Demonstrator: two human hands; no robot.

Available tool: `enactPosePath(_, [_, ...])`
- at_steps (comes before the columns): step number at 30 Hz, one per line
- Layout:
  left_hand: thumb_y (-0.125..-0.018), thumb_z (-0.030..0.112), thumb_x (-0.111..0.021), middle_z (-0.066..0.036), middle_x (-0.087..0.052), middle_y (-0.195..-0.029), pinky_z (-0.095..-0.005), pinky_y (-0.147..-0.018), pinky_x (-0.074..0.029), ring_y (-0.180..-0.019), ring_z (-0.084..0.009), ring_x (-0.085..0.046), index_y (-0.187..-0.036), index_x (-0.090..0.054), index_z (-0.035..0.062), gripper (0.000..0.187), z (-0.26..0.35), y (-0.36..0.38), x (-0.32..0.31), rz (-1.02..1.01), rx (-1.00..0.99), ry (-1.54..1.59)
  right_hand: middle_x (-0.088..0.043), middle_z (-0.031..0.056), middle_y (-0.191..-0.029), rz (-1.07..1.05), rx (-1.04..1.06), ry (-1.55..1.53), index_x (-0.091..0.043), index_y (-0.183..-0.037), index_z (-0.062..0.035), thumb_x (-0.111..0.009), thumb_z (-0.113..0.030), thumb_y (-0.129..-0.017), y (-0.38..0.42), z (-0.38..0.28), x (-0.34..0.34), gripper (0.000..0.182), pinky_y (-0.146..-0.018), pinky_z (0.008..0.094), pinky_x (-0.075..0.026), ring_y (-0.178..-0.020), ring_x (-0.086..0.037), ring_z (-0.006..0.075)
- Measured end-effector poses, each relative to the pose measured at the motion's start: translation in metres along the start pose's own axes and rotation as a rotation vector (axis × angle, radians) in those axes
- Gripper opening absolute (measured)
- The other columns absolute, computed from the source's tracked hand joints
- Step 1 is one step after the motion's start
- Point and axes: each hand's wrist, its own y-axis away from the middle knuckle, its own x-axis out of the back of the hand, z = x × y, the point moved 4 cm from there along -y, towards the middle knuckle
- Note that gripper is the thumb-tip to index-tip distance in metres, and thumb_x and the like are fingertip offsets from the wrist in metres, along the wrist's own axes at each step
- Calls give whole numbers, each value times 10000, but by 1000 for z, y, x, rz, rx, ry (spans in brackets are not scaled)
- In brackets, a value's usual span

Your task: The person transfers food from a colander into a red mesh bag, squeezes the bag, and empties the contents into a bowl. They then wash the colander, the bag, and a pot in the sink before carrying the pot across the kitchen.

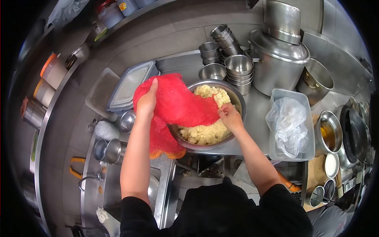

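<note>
Red mesh cloth (179, 102): left hand (147, 102) grips its bulk, right hand (232, 117) pinches its end; slack fingers could drop it onto crumbly yellow mash (207, 135) beneath them.

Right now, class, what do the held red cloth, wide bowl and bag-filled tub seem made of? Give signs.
Red cloth: matt, mesh-like textile, fibre unclear; it drapes in folds.
Wide bowl: smooth metal, likely stainless steel, given its grey sheen.
Tub: probably rigid plastic; its walls look cloudy and translucent.
</note>
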Motion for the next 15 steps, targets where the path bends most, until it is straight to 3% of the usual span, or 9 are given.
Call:
enactPosePath(1, [-942,529,-574,-174,-632,-1253,-354,-1030,-396,-1176,-263,-579,-1206,-634,-37,627,3,-7,-7,-1,0,-4,-694,169,-1035,0,-2,-3,-610,-1100,-75,-603,-413,-901,0,-4,0,393,-848,406,-507,-966,-669,327])
enactPosePath(3, [-938,587,-527,-212,-625,-1253,-371,-1030,-398,-1193,-295,-578,-1206,-632,-25,677,16,-16,-13,96,-103,-413,-624,194,-1219,-86,43,35,-554,-1262,-104,-607,-422,-891,-1,-14,-6,491,-944,410,-481,-1098,-622,344])
enactPosePath(5, [-936,606,-495,-216,-621,-1254,-386,-1037,-395,-1206,-342,-561,-1201,-640,13,665,39,-14,-21,36,-170,-556,-573,201,-1289,-106,45,96,-515,-1322,-120,-608,-420,-890,-4,-21,-8,534,-991,412,-453,-1166,-577,354])
enactPosePath(7, [-921,605,-533,-184,-643,-1235,-380,-1028,-415,-1186,-314,-584,-1204,-650,40,642,61,-16,-35,-58,-462,-865,-523,208,-1360,-123,42,158,-476,-1382,-136,-608,-419,-889,-3,-29,-9,584,-1039,413,-426,-1234,-531,364])
enactPosePath(8, [-924,582,-532,-180,-635,-1241,-406,-1033,-412,-1189,-349,-568,-1194,-657,69,594,71,-17,-40,-91,-492,-983,-493,209,-1390,-150,53,182,-458,-1403,-146,-610,-418,-887,-3,-35,-8,603,-1065,412,-401,-1278,-488,366])
enactPosePath(11, [-929,559,-529,-175,-637,-1229,-429,-1033,-411,-1178,-371,-560,-1184,-665,94,548,118,-4,-59,-139,-576,-1154,-451,211,-1432,-170,86,237,-430,-1433,-157,-614,-418,-882,-2,-44,-8,637,-1097,409,-369,-1335,-427,368])
enactPosePath(12, [-933,440,-538,-164,-653,-1176,-472,-956,-466,-1094,-369,-601,-1119,-686,118,400,124,-7,-62,-88,-705,-1202,-440,211,-1444,-168,105,264,-420,-1440,-157,-617,-418,-878,-2,-47,-9,650,-1104,409,-362,-1349,-410,368])
enactPosePath(15, [-937,527,-526,-172,-635,-1227,-453,-996,-444,-1141,-370,-580,-1170,-671,103,505,149,-10,-72,-173,-690,-1272,-423,210,-1461,-180,115,216,-401,-1454,-149,-620,-406,-875,-5,-40,-17,670,-1114,414,-348,-1357,-401,365])
